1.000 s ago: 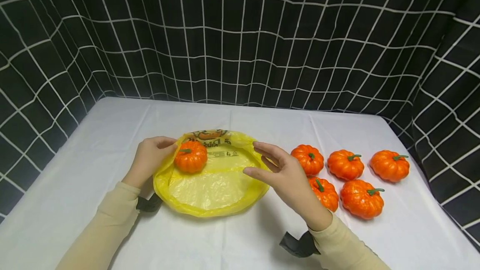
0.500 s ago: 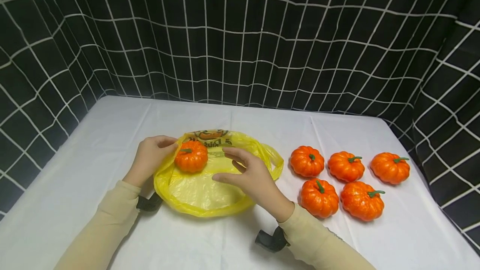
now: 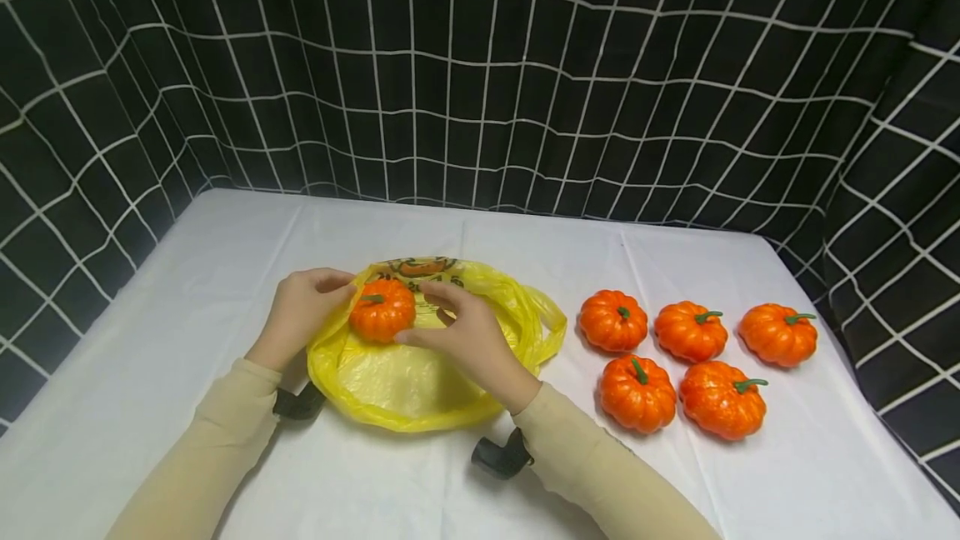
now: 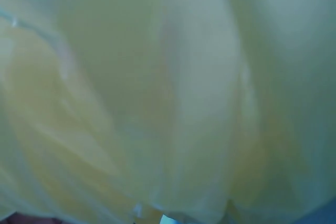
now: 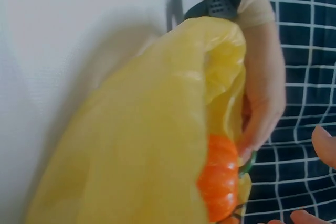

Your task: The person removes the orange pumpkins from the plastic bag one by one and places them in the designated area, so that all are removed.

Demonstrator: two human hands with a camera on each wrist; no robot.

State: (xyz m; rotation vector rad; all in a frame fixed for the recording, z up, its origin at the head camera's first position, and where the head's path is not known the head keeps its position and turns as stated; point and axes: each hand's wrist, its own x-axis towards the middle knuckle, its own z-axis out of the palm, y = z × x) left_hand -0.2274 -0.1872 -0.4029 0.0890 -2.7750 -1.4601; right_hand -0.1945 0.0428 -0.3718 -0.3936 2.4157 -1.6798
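Note:
A yellow plastic bag (image 3: pixel 408 422) lies with its mouth spread wide in the head view. Just inside its left rim sits a small orange pumpkin (image 3: pixel 382 312) with a green stem. My left hand (image 3: pixel 296 315) pinches that left rim, beside the pumpkin. Over the bag's mouth, my right hand (image 3: pixel 472 340) reaches in from the right, thumb and fingers spread apart near the pumpkin's right side. In the right wrist view, the right hand's fingertips (image 5: pixel 326 145) stand apart from the pumpkin (image 5: pixel 220 174). Blurred yellow film (image 4: pixel 168 98) fills the left wrist view.
To the right of the bag, several more orange pumpkins (image 3: pixel 637 394) stand in two rows on the white cloth-covered table (image 3: pixel 360 490). A bag handle loop (image 3: pixel 553 327) sticks out toward them. Black curtains with white grid lines (image 3: pixel 480 90) surround the table.
My right hand has moved left from the bag's right rim to beside the pumpkin inside, uncovering the handle loop and the nearest loose pumpkins. My left hand has stayed at the left rim.

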